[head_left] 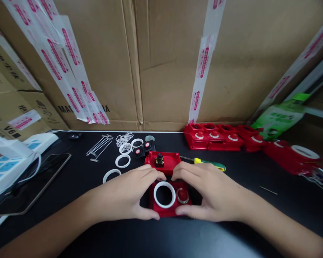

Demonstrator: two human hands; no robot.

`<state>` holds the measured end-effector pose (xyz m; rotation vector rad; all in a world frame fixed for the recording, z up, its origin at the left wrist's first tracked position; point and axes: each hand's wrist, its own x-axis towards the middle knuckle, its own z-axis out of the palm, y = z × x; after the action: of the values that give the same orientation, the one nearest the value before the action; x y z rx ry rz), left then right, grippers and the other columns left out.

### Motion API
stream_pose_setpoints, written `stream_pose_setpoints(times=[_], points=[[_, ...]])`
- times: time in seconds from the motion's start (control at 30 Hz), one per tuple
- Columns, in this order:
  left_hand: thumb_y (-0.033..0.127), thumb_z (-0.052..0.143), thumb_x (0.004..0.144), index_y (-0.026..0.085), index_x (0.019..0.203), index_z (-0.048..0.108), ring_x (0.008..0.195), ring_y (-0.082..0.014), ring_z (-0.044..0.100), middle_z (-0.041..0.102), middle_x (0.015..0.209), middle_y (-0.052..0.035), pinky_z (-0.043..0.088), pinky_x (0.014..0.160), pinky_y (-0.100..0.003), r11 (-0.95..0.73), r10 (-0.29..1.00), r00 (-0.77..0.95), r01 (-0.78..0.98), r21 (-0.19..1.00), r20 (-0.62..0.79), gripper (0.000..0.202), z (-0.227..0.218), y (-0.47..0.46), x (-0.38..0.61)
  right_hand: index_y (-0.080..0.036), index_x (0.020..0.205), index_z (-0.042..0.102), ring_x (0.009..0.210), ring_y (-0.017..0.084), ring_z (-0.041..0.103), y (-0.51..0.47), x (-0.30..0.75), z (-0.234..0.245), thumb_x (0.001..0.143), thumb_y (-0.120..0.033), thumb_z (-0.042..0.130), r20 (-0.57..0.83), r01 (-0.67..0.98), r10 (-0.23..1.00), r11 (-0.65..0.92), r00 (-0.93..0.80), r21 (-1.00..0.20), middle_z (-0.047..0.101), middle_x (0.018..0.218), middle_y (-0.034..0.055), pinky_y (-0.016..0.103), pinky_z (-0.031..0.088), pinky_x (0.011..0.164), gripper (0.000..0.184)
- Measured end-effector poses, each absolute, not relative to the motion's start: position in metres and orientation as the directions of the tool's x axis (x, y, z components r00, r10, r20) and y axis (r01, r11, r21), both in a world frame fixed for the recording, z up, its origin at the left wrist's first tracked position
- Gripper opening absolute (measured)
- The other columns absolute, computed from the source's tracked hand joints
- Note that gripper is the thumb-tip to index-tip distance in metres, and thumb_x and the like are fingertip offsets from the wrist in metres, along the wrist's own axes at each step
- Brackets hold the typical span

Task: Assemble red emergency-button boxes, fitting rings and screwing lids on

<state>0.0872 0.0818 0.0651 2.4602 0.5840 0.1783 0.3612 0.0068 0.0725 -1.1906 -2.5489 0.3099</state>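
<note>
Red housing (165, 212) sits flat on the black table (164, 240), right in front of the person, b/w both hands. It's got a white ring (155, 195) seated on its left part & a round red button (182, 195) w/ a clear collar on the right. Left hand (134, 190) has it by the left side: thumb at the near edge, fingers curled at the far edge, so they're parted abt the depth of the part. Right hand (210, 190) mirrors that on the other side, thumb low by the button, fingers bent over the far edge.

Just behind: an open red shell (172, 161) w/ a black switch (159, 160) in it, & a screwdriver (211, 165) (yellow-green handle, partly behind the right hand). Back left are loose white rings (116, 161), two black button units (148, 145), a pile of white chain (125, 138) & T-shaped metal rods (99, 147). Back right, a row of red units (216, 143), then a green bottle (280, 118). Far left: phone (32, 182) & pwr strip (5, 168). Cardboard (167, 89) walls the back.
</note>
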Motion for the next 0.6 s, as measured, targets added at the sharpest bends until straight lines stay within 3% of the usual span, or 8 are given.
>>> stream_pose_setpoints(times=[0.2,0.33,0.6], points=[[0.049,0.097,0.075,0.025,0.131,0.062,0.12,-0.0312,0.069,0.071,0.13,-0.0071,0.054,0.105,-0.043,-0.705,0.455,0.891,0.369,0.606,-0.013,0.07,0.0613,0.0802,0.0887,-0.021,0.131,0.062,0.095,0.021,0.073,0.003,0.3558,0.0705,0.097,-0.055,0.074,0.243,0.598,0.729,0.671,-0.64,-0.438,0.07,0.126,0.0093,0.034,0.06,0.08,0.05],[0.05,0.097,0.076,0.023,0.121,0.065,0.117,-0.0293,0.069,0.073,0.124,-0.0051,0.053,0.104,-0.042,-0.696,0.45,0.893,0.361,0.62,-0.015,0.062,0.0598,0.0816,0.0921,-0.023,0.131,0.063,0.101,0.022,0.074,0.0035,0.3559,0.0689,0.095,-0.052,0.077,0.243,0.572,0.716,0.678,-0.654,-0.461,0.07,0.128,0.0105,0.033,0.061,0.083,0.049],[0.049,0.098,0.076,0.025,0.124,0.067,0.119,-0.0297,0.07,0.075,0.127,-0.005,0.053,0.104,-0.042,-0.664,0.478,0.878,0.378,0.645,-0.023,0.062,0.0569,0.0836,0.0936,-0.023,0.13,0.064,0.099,0.021,0.074,0.0047,0.3562,0.0684,0.094,-0.04,0.078,0.226,0.566,0.725,0.662,-0.651,-0.493,0.071,0.127,0.0098,0.032,0.061,0.087,0.042]])
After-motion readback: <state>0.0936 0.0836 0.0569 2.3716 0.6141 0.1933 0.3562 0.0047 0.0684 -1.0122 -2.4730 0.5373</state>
